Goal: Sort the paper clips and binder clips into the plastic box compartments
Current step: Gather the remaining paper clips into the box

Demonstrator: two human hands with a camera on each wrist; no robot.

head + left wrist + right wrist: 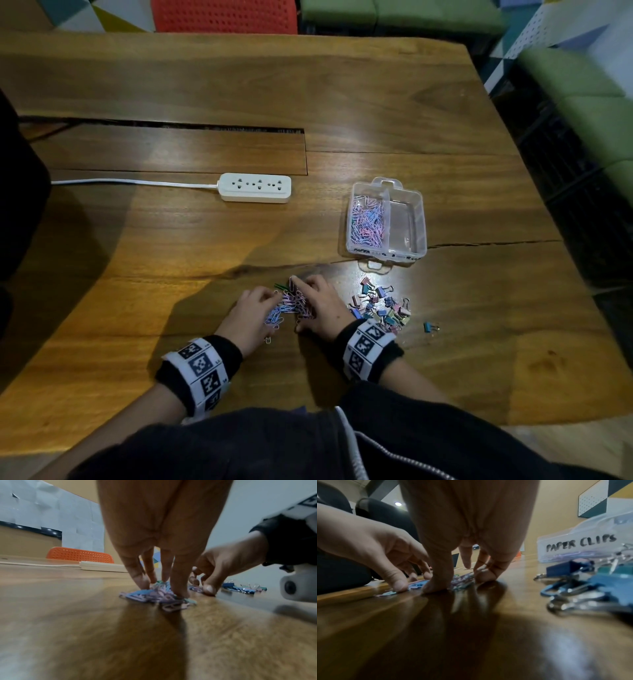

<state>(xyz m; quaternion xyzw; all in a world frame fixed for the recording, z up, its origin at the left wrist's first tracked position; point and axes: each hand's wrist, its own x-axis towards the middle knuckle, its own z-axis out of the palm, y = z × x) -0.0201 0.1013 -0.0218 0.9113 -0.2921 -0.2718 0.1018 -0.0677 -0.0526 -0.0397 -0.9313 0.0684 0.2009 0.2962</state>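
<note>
A loose heap of pink, blue and lilac paper clips [289, 305] lies on the wooden table between my hands. My left hand [265, 303] curls round its left side, thumb and fingertips pinching the heap [154, 593]. From the right, my right hand [308, 296] pinches clips between thumb and fingers [458, 582]. Coloured binder clips [380, 308] lie in a pile just right of that hand. The clear plastic box [383, 251] stands further back; its left compartment, labelled PAPER CLIPS [580, 543], holds several paper clips [366, 219]. I see nothing in the right compartment.
A white power strip [255, 187] with its cable lies left of the box. One blue binder clip [430, 327] sits apart to the right of the pile. A single paper clip [269, 340] lies near my left wrist. The table's right edge is close.
</note>
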